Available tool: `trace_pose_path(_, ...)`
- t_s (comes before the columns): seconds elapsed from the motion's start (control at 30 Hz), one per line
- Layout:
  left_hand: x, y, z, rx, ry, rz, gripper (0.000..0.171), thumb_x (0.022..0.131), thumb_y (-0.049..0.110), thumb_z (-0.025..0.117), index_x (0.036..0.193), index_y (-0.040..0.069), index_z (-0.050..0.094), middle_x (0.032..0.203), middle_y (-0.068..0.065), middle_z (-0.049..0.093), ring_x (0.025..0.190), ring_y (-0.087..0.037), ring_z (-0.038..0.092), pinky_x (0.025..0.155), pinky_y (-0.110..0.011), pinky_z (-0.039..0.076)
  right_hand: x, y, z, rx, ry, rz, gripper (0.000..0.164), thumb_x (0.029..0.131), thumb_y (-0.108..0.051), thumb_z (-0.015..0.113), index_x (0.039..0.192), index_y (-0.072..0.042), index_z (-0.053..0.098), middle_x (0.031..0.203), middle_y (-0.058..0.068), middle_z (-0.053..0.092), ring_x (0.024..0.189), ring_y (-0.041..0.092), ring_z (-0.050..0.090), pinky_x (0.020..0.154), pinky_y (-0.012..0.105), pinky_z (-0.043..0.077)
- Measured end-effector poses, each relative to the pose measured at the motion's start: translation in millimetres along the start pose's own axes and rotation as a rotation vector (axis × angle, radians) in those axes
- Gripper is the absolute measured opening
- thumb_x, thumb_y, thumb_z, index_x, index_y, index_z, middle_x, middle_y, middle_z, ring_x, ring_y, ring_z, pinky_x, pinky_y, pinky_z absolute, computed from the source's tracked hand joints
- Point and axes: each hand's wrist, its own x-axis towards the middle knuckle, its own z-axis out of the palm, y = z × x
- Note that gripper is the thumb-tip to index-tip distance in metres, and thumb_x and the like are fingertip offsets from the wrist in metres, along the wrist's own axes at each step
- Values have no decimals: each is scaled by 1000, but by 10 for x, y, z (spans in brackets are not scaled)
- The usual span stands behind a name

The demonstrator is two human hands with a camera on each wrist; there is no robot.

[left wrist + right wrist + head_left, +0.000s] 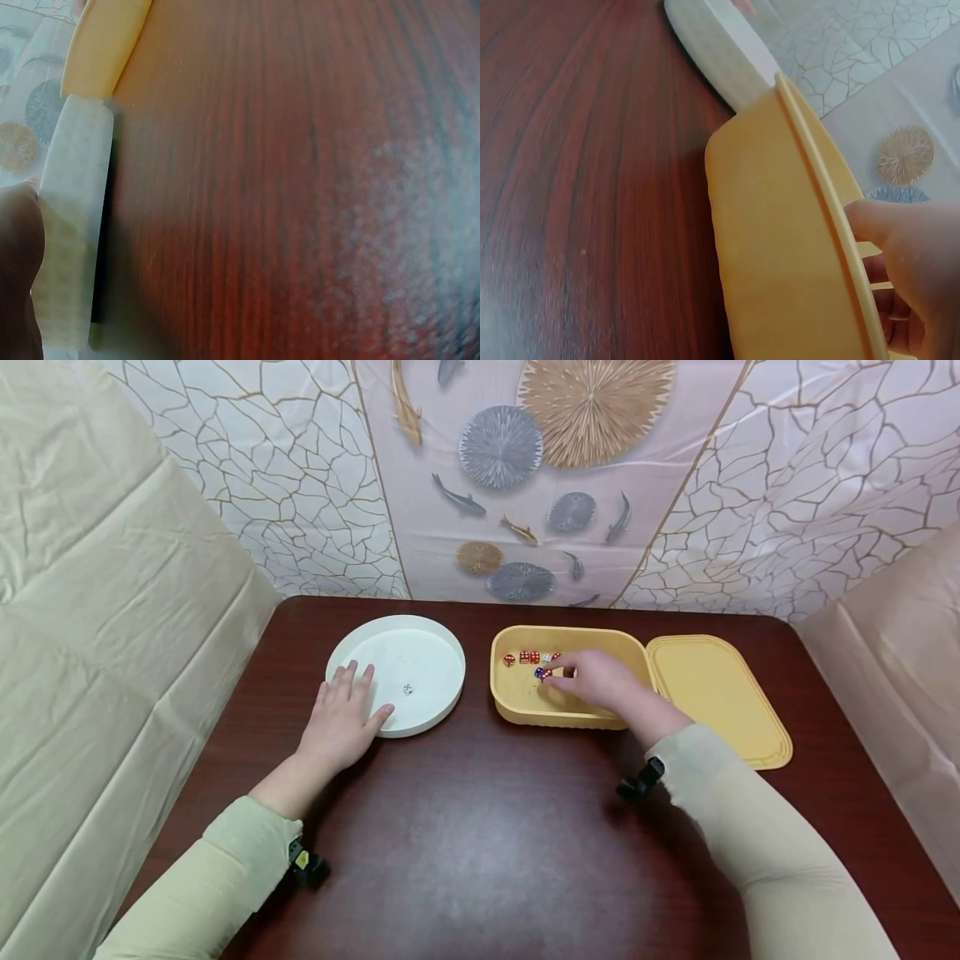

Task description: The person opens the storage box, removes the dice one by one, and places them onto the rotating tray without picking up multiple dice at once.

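Red die [547, 675] inside yellow box [558, 720], near far edge of table [465, 843]; right hand [598, 679] pinches it, thumb against finger. Blue die [538, 672] just beside; more dice [534, 657] beyond. Left hand [339, 717], fingers straight, spread, at near-left rim of white tray [420, 647], toward table's far-left corner; white die [408, 689] inside. Yellow lid [712, 702] right of box.

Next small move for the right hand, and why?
Probably lift the red die straight up: the right hand seems to pinch it inside the yellow box, close beside a blue die. The white tray, with one white die, has room if that's its destination.
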Motion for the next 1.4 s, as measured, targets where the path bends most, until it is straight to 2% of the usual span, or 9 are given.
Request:
trace_pose_path(0.07,-2,3,-4,4,0,0,79,101,53,45,159,7,17,163,-23,11,150,-40,5,119,-57,4,10,-23,-1,28,28,-5,33,94,-38,67,120,-20,74,94,4,71,81,21,62,71,39,49)
trace_pose_path(0.17,-3,7,-8,5,-4,0,79,101,53,44,159,7,17,163,-23,11,150,-40,5,119,-58,4,34,-56,-3,60,60,-16,37,94,-40,67,123,-18,72,109,6,73,95,24,66,83,44,51)
trace_pose_path(0.3,4,10,-3,11,-6,-4,79,101,53,44,159,7,17,163,-23,11,150,-40,5,119,-57,4,63,-113,-12,89,87,-17,41,94,-42,67,125,-17,71,109,5,73,97,24,66,87,45,50)
trace_pose_path(0.47,9,8,2,12,-6,-6,79,101,53,45,159,7,17,163,-22,11,150,-40,5,119,-57,4,108,-203,-29,162,123,-14,38,93,-41,68,124,-18,72,103,1,73,94,19,65,85,41,50)
trace_pose_path(0.63,8,-1,6,11,-1,-6,79,101,54,44,159,7,17,163,-23,11,150,-40,5,119,-57,4,187,-324,-45,247,157,-22,34,93,-38,70,121,-20,73,92,0,72,82,17,63,74,36,48)
trace_pose_path(0.77,10,-1,12,11,1,-3,79,101,54,44,159,7,17,162,-23,12,150,-40,5,119,-57,4,243,-425,-52,299,160,-29,30,93,-38,70,119,-22,74,86,1,70,74,18,63,67,33,46)
trace_pose_path(1.0,10,-6,21,15,0,-2,79,101,53,45,159,7,17,162,-23,12,150,-40,5,119,-58,4,339,-573,-37,398,154,-46,24,93,-33,70,114,-22,75,82,-3,71,71,19,61,58,30,49)
trace_pose_path(1.17,13,-2,8,19,5,-2,78,101,52,47,159,8,18,162,-22,12,150,-39,6,119,-57,5,425,-710,-39,425,144,-55,27,94,-32,70,118,-21,74,90,3,73,71,17,63,61,31,51)
trace_pose_path(1.4,6,5,-3,27,10,0,78,101,51,47,158,7,19,162,-23,14,150,-40,8,118,-58,8,602,-915,42,405,120,-59,28,94,-38,69,117,-24,75,103,-8,71,85,15,60,73,32,49)
